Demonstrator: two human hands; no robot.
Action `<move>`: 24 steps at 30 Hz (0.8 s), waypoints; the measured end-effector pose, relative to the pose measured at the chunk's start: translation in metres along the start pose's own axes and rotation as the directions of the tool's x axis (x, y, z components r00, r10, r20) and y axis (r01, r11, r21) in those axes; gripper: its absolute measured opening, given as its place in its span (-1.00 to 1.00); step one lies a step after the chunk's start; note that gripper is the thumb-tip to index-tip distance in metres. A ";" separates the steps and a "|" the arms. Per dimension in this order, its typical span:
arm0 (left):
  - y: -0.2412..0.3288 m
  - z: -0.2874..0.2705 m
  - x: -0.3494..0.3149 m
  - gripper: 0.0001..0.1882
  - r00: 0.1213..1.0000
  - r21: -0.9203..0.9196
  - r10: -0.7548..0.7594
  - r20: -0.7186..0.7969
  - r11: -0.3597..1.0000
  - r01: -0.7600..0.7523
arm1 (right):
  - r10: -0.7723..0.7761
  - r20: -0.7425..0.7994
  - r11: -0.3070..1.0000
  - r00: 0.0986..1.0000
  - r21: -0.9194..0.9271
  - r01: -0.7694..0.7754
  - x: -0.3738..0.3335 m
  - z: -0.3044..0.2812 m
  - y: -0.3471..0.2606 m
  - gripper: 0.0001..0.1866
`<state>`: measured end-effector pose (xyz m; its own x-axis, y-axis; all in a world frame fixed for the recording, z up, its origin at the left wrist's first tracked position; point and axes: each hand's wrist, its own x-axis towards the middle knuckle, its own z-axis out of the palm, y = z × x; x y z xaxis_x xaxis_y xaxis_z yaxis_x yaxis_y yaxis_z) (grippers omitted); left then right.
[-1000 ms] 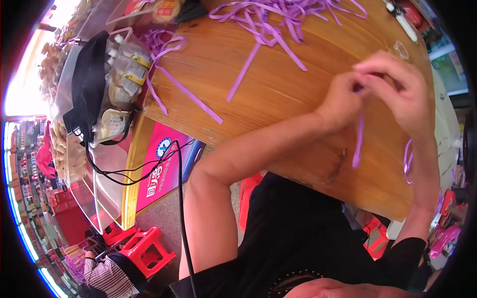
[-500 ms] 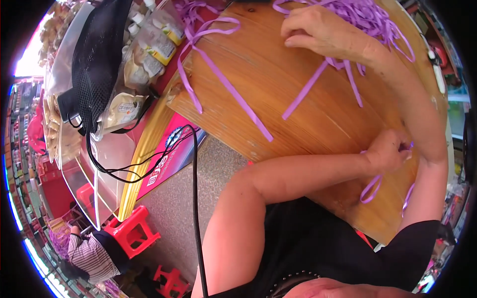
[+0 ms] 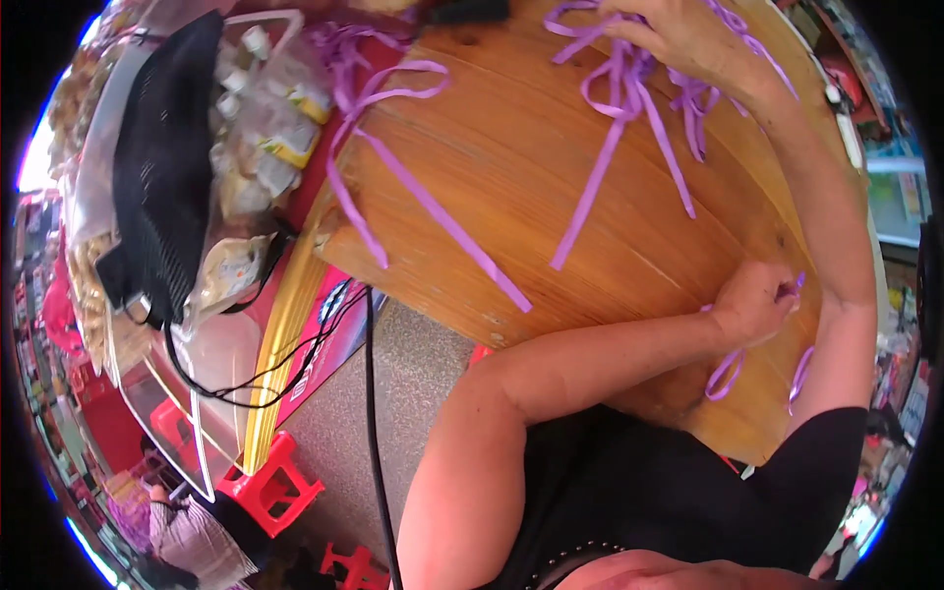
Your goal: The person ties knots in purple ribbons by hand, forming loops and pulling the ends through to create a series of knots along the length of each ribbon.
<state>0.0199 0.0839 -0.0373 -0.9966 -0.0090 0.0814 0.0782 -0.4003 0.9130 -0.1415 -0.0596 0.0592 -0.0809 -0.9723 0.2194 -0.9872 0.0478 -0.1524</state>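
Note:
My left hand (image 3: 749, 307) is closed in a fist low over the right part of the wooden table (image 3: 472, 197). A bit of purple ribbon pokes out of it, and a small ribbon loop (image 3: 726, 378) hangs below. Farther off, at the top edge, the fingers of my right hand (image 3: 678, 39) are bent around looped purple ribbon (image 3: 619, 84); two tails trail from it toward me. More curled ribbon (image 3: 696, 103) lies under that wrist. A separate ribbon bow (image 3: 408, 84) with long tails rests on the table's left part.
Left of the table, a black mesh pouch (image 3: 172, 167) with dark cords and bagged bottles (image 3: 280, 118) sit above a clear-walled case with a gold edge (image 3: 295, 315). Red stools (image 3: 280, 487) stand on the floor, near a person in a striped top (image 3: 202, 536).
My right hand has drawn away to the upper right and now has ribbon at its fingers. Much of the ribbon pile no longer shows. My left hand stays closed in place.

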 end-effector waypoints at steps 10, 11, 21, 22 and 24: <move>0.005 -0.005 0.002 -0.88 0.998 0.036 -0.053 0.021 0.998 0.052 | -0.157 0.084 0.974 0.984 -0.154 0.168 -0.037 0.018 0.048 -0.92; 0.005 -0.005 0.002 -0.88 0.998 0.039 -0.055 0.021 0.998 0.054 | -0.182 0.090 0.966 0.979 -0.169 0.195 -0.040 0.019 0.051 -0.92; 0.008 -0.006 0.003 -0.88 0.999 0.025 -0.016 0.032 1.000 0.016 | 0.145 0.192 0.869 0.971 -0.493 -0.032 -0.066 -0.027 0.026 -0.96; 0.008 -0.006 0.003 -0.88 0.999 0.024 -0.026 0.046 0.999 0.025 | 0.138 0.182 0.866 0.974 -0.499 -0.030 -0.066 -0.022 0.031 -0.96; 0.006 -0.005 0.002 -0.87 0.998 0.031 -0.029 0.054 0.999 0.027 | 0.051 -0.059 0.917 0.997 -0.393 -0.070 -0.065 -0.004 0.037 -0.90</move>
<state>0.0177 0.0766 -0.0337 -0.9957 0.0519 0.0763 0.0517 -0.3714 0.9270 -0.1735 0.0058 0.0432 -0.1396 -0.9534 0.2675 -0.9534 0.2024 0.2239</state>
